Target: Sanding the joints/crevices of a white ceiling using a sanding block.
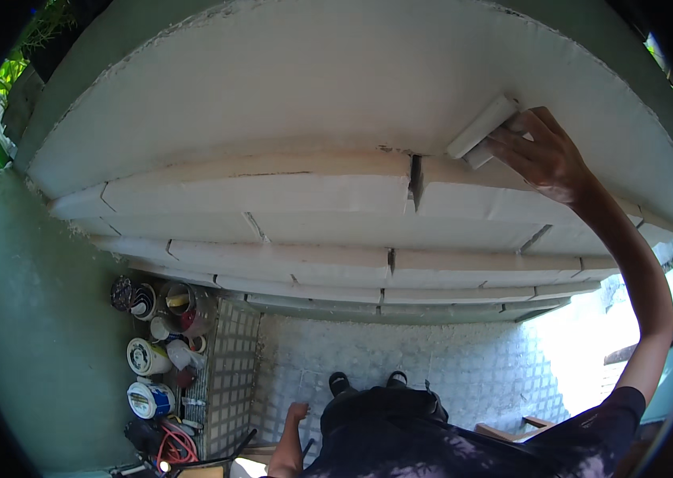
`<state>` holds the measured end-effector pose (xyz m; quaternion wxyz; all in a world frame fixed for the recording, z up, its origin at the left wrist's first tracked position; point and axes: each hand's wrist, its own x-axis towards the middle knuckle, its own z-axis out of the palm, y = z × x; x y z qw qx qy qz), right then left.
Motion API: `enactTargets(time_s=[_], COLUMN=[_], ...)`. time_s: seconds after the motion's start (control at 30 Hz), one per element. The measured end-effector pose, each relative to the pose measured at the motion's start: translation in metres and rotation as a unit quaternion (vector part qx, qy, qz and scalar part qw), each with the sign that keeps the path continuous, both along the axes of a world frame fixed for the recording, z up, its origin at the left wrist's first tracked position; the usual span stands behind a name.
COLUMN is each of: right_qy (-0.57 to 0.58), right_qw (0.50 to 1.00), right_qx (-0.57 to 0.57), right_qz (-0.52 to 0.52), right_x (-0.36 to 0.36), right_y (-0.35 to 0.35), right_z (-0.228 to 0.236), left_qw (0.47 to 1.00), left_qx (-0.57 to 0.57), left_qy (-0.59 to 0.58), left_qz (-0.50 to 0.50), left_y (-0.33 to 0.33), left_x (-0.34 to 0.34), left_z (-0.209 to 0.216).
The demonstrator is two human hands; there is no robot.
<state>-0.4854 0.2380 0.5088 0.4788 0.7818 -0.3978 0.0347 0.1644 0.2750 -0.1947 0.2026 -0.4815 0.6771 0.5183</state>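
Note:
My right hand (547,155) reaches up and grips a pale, long sanding block (482,127), fingers wrapped around its back. The block lies tilted against the white wall panel (289,88), just above a stepped ledge. White dust coats the fingers. Low beside my body hangs my left hand (298,411), small in the picture, with its fingers curled in and nothing seen in them. Below the block runs the top ledge (273,191), which has a dark vertical gap (414,179) near its middle.
Several stepped white ledges (313,256) with grooves run across below the panel. At the lower left stand paint buckets (145,356) and a coiled red hose (179,444) beside a green wall (50,334). A wooden piece (504,432) stands at my right on the tiled floor (464,366).

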Motion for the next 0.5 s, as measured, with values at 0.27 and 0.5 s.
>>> enactTargets(time_s=[0.27,0.5], right_qy=[-0.016,-0.077], right_qw=[0.993,0.996], right_qx=[-0.064,-0.033], right_qz=[0.097,-0.039], right_x=[0.039,0.012], right_y=[-0.057,0.0], right_z=[-0.018,-0.026], left_qw=[0.973,0.965], left_qx=[0.087,0.055], left_qy=[-0.05,0.004], left_qz=[0.209,0.255], left_y=[0.015,-0.001], left_x=[-0.041,-0.067], left_z=[-0.011,-0.002])
